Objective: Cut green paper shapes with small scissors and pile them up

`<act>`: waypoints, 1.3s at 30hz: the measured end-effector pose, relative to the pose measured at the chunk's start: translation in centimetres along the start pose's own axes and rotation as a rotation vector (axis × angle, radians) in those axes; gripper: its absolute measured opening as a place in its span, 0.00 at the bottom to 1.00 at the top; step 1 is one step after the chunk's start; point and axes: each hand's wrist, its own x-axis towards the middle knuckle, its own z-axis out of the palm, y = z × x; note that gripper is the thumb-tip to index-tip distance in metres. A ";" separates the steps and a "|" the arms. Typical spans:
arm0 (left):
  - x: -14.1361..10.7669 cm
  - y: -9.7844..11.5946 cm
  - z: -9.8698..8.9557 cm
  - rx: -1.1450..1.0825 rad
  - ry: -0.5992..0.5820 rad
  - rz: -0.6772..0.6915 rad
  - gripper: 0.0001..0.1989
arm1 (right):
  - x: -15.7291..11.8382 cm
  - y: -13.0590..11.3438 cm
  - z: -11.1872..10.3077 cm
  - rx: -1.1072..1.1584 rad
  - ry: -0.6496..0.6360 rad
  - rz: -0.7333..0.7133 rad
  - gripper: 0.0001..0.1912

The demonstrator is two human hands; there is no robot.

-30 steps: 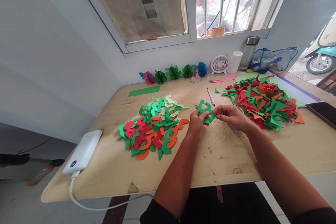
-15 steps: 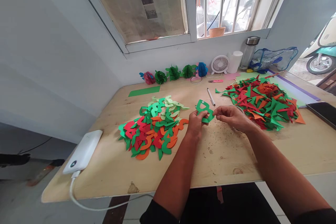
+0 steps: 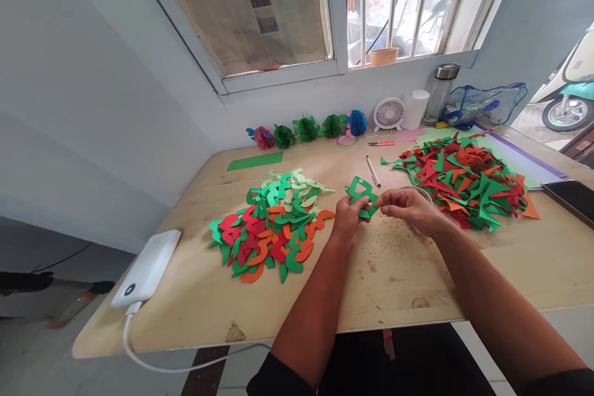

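Observation:
A green paper cut-out (image 3: 361,188) with openings in it is held above the table by my left hand (image 3: 348,216), its thumb on top. My right hand (image 3: 408,206) is closed in a pinch at the cut-out's right edge; whether anything small is between its fingertips is too small to tell. Behind my right hand a round clear rim (image 3: 424,193) shows in part. Left of my hands lies a pile of curved paper pieces (image 3: 264,241) in green, red and orange. Pointed paper scraps (image 3: 468,182) are heaped to the right.
A white pen (image 3: 372,171) lies beyond the cut-out. Along the wall stand paper figures (image 3: 307,129), a small fan (image 3: 388,114) and a glass bottle (image 3: 439,96). A power bank (image 3: 148,267) with a cable is at the left edge, a phone (image 3: 572,199) at the right.
The green cut-out has tilted slightly and moved a little to the right. My right hand has shifted slightly, and more of the round rim behind it shows.

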 end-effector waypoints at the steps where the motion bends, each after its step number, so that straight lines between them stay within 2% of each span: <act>1: 0.0 0.0 0.0 -0.002 -0.004 0.005 0.13 | 0.0 0.0 0.0 0.005 0.000 -0.002 0.11; 15: 0.0 -0.2 0.0 0.011 -0.074 0.009 0.17 | 0.1 -0.5 0.2 -0.026 0.084 -0.017 0.14; 23: -0.2 0.0 0.1 0.034 -0.123 0.019 0.14 | 0.0 -0.8 0.3 -0.029 0.116 -0.007 0.12; 34: -0.1 -0.1 0.0 -0.009 -0.070 0.022 0.13 | 0.0 -0.5 0.2 -0.035 0.080 -0.018 0.12; 39: -0.2 -0.1 0.1 -0.011 -0.082 0.032 0.13 | 0.2 0.2 0.1 -0.023 0.054 -0.048 0.12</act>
